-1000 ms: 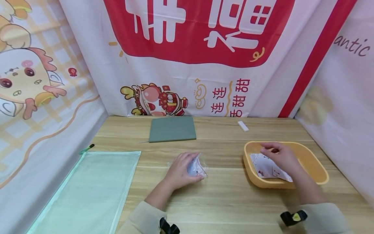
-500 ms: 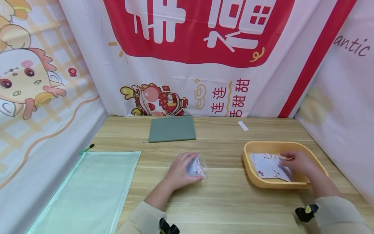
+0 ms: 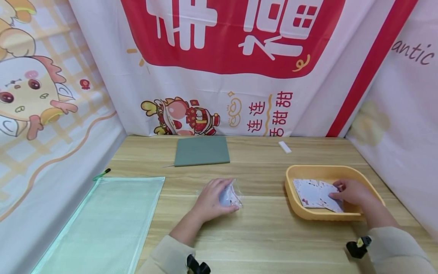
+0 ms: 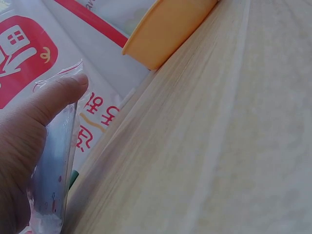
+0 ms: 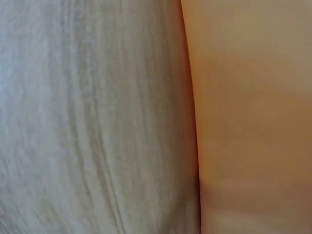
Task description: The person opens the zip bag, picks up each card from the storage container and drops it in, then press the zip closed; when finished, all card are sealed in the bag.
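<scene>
My left hand (image 3: 213, 201) grips a clear plastic bag (image 3: 236, 198) in the middle of the table, with pale, printed contents inside it. In the left wrist view the thumb lies over the edge of this bag (image 4: 53, 170). My right hand (image 3: 352, 193) is inside the yellow basket (image 3: 374, 203) at the right. Its thumb and curled fingers pinch the right side of a white printed card (image 3: 328, 198). Another printed card (image 3: 306, 192) lies to its left, partly overlapped. The right wrist view shows only the basket's outer wall (image 5: 253, 117) and the tabletop; that hand is hidden there.
A pale green mesh zip pouch (image 3: 102, 220) lies at the left of the wooden table (image 3: 260, 236). Toward the back are a dark green notebook (image 3: 202, 151) and a small white block (image 3: 284, 147). Printed cloth (image 3: 219, 45) hangs behind and at both sides.
My right hand has moved right and down within the basket onto the right-hand card, uncovering more of both cards. The left hand and the plastic bag have stayed in place.
</scene>
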The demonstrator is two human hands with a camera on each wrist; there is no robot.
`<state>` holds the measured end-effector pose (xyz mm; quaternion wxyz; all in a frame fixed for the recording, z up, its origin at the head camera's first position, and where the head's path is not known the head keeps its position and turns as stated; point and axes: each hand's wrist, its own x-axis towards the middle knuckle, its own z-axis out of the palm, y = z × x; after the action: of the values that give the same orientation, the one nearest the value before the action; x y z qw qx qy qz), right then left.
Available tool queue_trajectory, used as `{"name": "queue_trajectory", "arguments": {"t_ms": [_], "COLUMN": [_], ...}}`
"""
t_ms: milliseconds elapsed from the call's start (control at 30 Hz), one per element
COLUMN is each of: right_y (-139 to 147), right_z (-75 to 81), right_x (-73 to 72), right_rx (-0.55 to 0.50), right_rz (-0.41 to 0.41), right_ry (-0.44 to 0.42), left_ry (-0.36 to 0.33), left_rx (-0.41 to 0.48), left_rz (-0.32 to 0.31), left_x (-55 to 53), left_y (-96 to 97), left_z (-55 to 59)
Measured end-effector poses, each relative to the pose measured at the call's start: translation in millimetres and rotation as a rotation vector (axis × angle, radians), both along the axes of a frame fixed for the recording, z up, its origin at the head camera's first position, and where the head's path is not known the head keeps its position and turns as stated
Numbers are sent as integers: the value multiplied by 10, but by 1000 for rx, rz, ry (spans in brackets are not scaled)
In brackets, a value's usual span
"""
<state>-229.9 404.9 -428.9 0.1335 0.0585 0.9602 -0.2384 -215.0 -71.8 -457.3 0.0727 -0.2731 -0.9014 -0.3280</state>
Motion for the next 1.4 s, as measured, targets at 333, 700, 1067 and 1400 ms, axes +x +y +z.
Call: {"name": "queue_trajectory", "arguments": {"t_ms": [333,700,1067,1400], "right_y": [31,-67,-211,-663], "right_z": [0,266,552,693], "right_x": [25,121,267,387], "right_rx": [-135,-189,-279,-576], "right_rz": [-120,-28,-99,-208], "right_ry": [-15,132,223,420], "left_ry": [-6,6,-5,-19], "left_rx": [2,2,9,6], "left_rz": [2,-7,0,2], "left_x": [-2,4,5,8], "left_y": [-1,-6,4,3], "left_z": [-1,20,23,32]}}
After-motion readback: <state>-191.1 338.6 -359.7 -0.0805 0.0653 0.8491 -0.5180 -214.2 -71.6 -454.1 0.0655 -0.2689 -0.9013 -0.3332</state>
